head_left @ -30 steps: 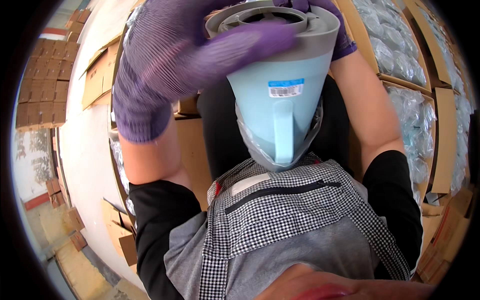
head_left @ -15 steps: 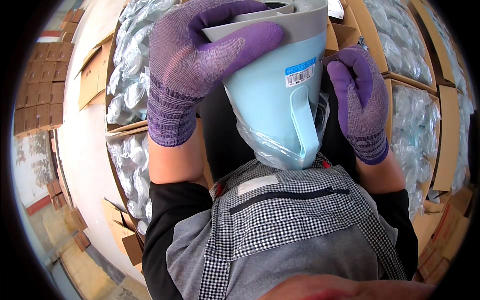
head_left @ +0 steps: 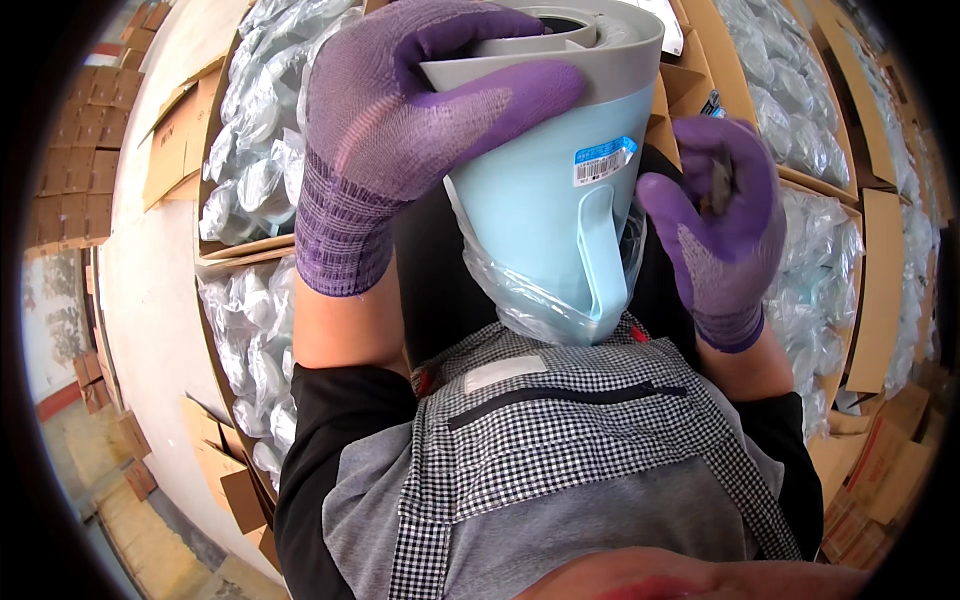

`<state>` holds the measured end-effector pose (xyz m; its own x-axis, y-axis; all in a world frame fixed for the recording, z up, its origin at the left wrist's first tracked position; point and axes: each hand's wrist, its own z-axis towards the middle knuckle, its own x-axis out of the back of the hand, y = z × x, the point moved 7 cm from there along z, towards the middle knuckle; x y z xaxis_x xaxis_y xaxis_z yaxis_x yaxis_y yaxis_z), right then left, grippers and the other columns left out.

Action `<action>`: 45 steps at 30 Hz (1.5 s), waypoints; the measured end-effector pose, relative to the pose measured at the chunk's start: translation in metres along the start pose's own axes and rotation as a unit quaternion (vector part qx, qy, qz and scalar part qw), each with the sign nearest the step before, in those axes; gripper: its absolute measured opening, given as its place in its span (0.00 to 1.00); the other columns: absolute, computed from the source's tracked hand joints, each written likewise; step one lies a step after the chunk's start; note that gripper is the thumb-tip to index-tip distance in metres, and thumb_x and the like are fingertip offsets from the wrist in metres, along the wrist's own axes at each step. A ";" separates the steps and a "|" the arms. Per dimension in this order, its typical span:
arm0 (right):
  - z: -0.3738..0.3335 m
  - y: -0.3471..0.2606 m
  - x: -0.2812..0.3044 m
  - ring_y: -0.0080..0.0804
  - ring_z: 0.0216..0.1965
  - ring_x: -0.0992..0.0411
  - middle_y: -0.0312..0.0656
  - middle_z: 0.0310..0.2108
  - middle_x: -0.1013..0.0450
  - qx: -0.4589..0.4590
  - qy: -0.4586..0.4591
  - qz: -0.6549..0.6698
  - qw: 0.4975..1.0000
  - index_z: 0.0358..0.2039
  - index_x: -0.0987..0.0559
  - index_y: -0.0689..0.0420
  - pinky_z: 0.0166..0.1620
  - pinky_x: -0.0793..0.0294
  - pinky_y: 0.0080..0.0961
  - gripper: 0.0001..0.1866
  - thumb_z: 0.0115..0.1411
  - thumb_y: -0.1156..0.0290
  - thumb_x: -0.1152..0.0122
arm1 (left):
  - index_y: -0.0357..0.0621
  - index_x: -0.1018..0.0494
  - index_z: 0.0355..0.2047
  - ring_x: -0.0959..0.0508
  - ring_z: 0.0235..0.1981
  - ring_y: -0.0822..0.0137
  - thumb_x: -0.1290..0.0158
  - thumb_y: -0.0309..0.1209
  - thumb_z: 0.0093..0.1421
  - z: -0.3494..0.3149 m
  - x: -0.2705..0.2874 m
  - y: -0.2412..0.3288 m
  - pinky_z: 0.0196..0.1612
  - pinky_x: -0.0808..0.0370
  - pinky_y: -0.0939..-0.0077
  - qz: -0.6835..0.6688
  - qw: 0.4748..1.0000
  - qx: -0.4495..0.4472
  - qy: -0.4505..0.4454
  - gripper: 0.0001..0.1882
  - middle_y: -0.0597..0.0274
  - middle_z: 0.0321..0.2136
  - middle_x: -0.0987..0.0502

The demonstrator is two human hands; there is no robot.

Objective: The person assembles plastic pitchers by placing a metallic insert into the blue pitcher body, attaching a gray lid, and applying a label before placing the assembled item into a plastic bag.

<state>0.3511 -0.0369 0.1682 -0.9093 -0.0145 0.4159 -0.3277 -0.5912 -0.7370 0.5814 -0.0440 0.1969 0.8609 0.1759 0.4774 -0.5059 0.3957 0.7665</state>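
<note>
A light blue plastic jug [head_left: 530,150] with a grey rim and a long side handle [head_left: 600,250] stands before my lap. Clear plastic wrap [head_left: 500,290] hangs loosely round its lower part. My left hand [head_left: 430,110], in a purple-grey knit glove, grips the rim, thumb along the outside and fingers over the top. A blue and white barcode label [head_left: 604,162] sits on the jug's side, its upper right corner curling up. Just right of the jug, my gloved right hand [head_left: 720,220] is open, fingers loosely bent and thumb apart. A dark grey patch shows at its palm; I cannot tell what it is.
Open cartons of plastic-wrapped goods flank me, at left [head_left: 255,170] and right [head_left: 815,270]. Behind the jug is a cardboard box [head_left: 690,85] with dividers. Stacked brown cartons [head_left: 80,160] stand at the far left, and loose cardboard flaps [head_left: 225,465] jut out nearer.
My right hand has opened and turned, its palm now showing beside the jug. The label's upper right corner, flat before, now curls. My left hand keeps its grip on the rim.
</note>
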 end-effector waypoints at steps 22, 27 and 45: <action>0.012 0.009 -0.024 0.18 0.28 0.27 0.33 0.28 0.24 -0.208 -0.145 0.252 0.934 0.34 0.20 0.58 0.33 0.27 0.18 0.07 0.54 0.77 0.33 | 0.34 0.17 0.37 0.18 0.30 0.70 0.31 0.41 0.45 0.002 0.002 0.025 0.37 0.21 0.76 -0.098 0.995 0.014 0.011 0.24 0.55 0.29 0.16; 0.009 -0.006 -0.023 0.22 0.29 0.27 0.33 0.28 0.25 -0.116 -0.195 0.223 0.948 0.34 0.21 0.58 0.35 0.26 0.22 0.06 0.56 0.73 0.35 | 0.36 0.17 0.38 0.18 0.31 0.70 0.31 0.42 0.46 -0.001 0.007 0.028 0.37 0.21 0.76 -0.039 0.999 -0.014 0.014 0.24 0.56 0.29 0.17; -0.003 0.362 0.023 0.44 0.46 0.20 0.47 0.44 0.20 -0.180 -0.449 -0.650 0.587 0.43 0.16 0.55 0.46 0.21 0.38 0.13 0.62 0.64 0.41 | 0.31 0.21 0.49 0.18 0.44 0.58 0.44 0.47 0.52 0.002 -0.004 -0.020 0.50 0.24 0.67 -0.006 0.999 0.040 -0.029 0.32 0.50 0.43 0.18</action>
<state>0.2110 -0.2491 -0.0910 0.6160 -0.2545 0.7455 -0.7747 -0.3668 0.5150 0.5880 -0.0543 0.1808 0.8634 0.1183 0.4904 -0.5004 0.3243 0.8028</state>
